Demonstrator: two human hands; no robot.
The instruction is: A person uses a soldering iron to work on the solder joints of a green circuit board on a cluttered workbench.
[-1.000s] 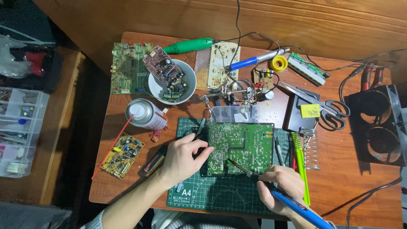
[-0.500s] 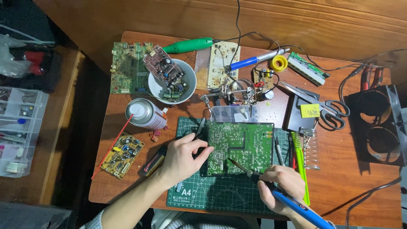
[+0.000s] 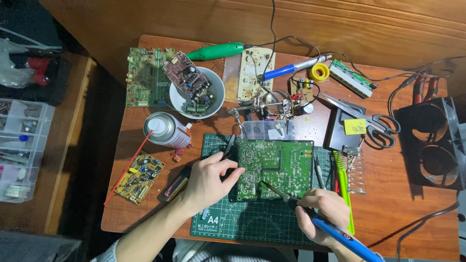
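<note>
Soldering iron (image 3: 335, 232) gripped in right hand (image 3: 323, 213), tip slanting up-left onto green board (image 3: 276, 167); left hand (image 3: 211, 182) pinching board's left edge (nearer side).

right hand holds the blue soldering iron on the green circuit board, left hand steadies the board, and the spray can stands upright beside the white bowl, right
Not quite. In the head view the spray can lies on its side below the white bowl. The rest holds: the right hand holds the blue soldering iron on the green circuit board, and the left hand steadies the board.

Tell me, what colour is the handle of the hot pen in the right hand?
Blue: the soldering iron handle, seen clearly from the head camera.
</note>
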